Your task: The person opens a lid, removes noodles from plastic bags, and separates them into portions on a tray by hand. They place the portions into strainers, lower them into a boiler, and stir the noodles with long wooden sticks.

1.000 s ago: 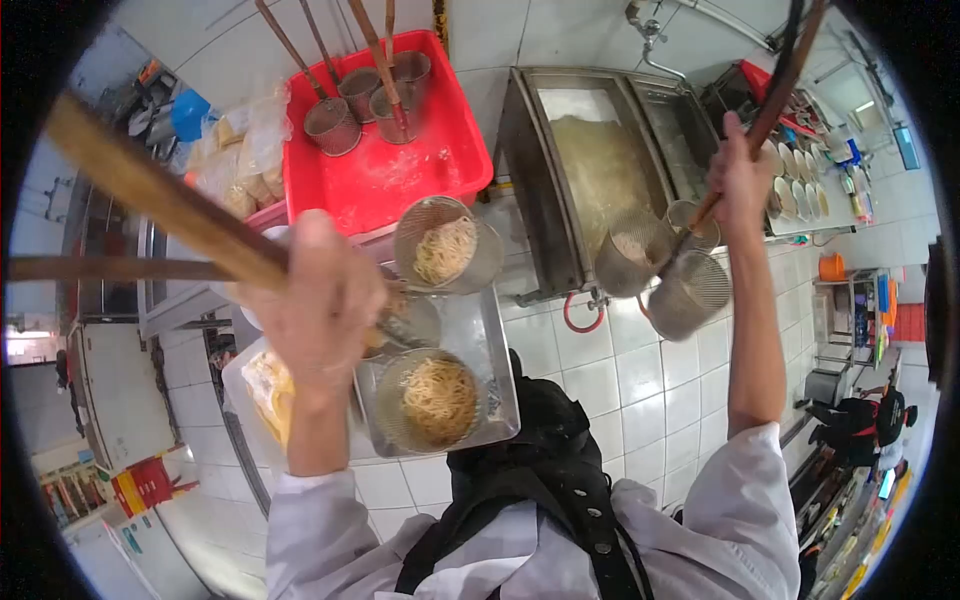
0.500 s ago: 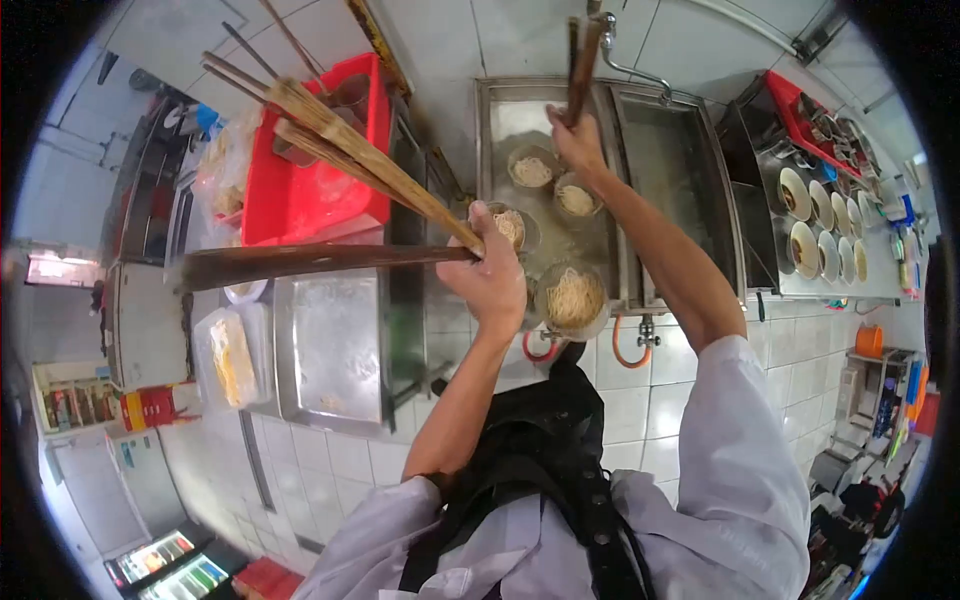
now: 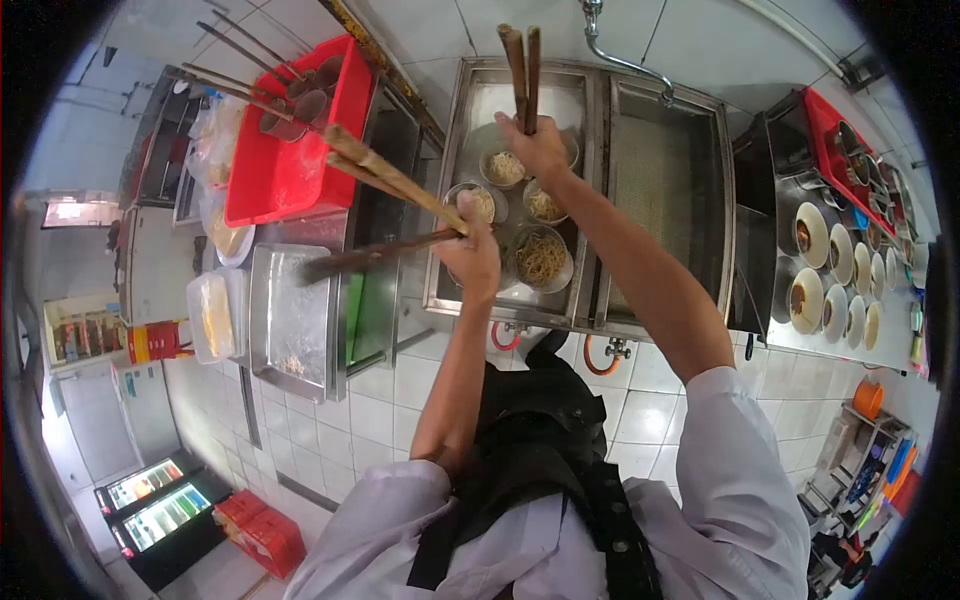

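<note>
My left hand is closed around several long wooden strainer handles, which fan out to the left. My right hand grips more wooden handles, pointing up toward the wall. Below both hands, round noodle strainers sit in the left basin of a metal cooker. The nearest strainer holds brownish noodles. Paler noodles fill another strainer beneath my right hand, one beside its wrist and one behind my left hand. My hands partly hide the strainers.
The cooker's right basin contains cloudy liquid. A red tub with more handled strainers stands left, above a metal tray. On the right counter are several bowls and a red tray. A tap overhangs the cooker.
The handles in both hands have come down and tilted, with the strainers now lower in the basin. My right hand has moved left. The whole view has shifted slightly.
</note>
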A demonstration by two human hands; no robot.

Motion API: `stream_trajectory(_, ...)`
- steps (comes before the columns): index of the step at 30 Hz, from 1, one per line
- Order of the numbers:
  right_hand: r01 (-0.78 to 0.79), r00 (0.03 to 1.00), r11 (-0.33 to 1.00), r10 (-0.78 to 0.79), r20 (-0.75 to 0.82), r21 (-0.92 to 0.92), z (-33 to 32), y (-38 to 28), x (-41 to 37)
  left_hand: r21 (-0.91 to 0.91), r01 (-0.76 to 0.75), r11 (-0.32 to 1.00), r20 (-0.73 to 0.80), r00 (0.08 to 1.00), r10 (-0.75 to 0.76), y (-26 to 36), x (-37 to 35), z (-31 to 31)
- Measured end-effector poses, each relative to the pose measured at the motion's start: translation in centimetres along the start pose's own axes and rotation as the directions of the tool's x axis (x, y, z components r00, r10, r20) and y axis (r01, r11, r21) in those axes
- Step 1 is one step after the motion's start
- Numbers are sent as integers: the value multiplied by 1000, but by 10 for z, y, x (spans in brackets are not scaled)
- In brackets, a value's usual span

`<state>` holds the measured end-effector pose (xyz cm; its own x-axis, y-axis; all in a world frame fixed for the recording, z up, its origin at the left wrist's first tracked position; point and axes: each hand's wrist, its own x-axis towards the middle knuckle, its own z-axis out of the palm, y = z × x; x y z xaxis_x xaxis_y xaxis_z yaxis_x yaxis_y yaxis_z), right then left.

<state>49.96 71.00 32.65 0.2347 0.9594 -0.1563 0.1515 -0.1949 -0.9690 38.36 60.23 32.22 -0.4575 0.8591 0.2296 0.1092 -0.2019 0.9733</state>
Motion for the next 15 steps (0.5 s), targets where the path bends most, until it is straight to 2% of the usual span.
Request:
stream_trajectory(1, 15, 1000, 999, -15, -4, 33, 4, 1, -4, -55, 104, 993, -29, 994, -106, 3, -1, -4)
stream_trajectory(2, 35, 999, 997, -35, -11, 67, 8, 4, -5, -191, 132, 973, -1, 991, -135, 5, -2, -5)
stream_trajectory(3, 37, 999, 997, -37, -9, 72, 11, 4, -3, -188, 127, 974, -2, 991, -130, 1, -4, -8)
stream_trajectory(5, -41, 999, 998, 40, 33, 41, 13, 6, 4, -26, 40, 999, 53, 998, -39, -23, -9, -16)
stream_trajectory(6, -53, 998, 998, 51, 30, 45, 12, 5, 1, 131, -117, 985, 124, 987, 101, -43, -12, -23)
stream_trajectory(7, -63, 996, 996, 59, 62, 70, 11, 2, -5, 142, -108, 984, 127, 988, 90, -58, -20, -26)
stream_trajectory(9, -61, 995, 993, 52, 91, 98, 11, 5, -7, 175, -252, 952, 102, 966, 237, -84, -27, -19)
stream_trajectory(10, -18, 987, 998, 9, 158, 54, 12, 13, -12, 286, -252, 925, 212, 958, 195, -94, -33, -25)
stream_trajectory(11, 27, 973, 1000, -30, 227, 13, 13, 19, -17, 291, -248, 924, 215, 958, 190, -87, -37, -24)
stream_trajectory(12, 28, 973, 999, -31, 227, 15, 6, 9, -26, 186, -158, 970, 265, 958, 106, -75, -38, -17)
stream_trajectory(13, 127, 930, 991, -101, 355, -50, -5, -2, -33, 82, -62, 995, 324, 945, 32, -66, -37, -11)
stream_trajectory(14, 232, 864, 967, -156, 479, -103, -15, -9, -37, 303, 17, 953, 386, 912, -139, -65, -35, -17)
stream_trajectory(15, 230, 865, 968, -155, 477, -104, -17, 2, -34, 302, 17, 953, 389, 911, -139, -51, -31, -12)
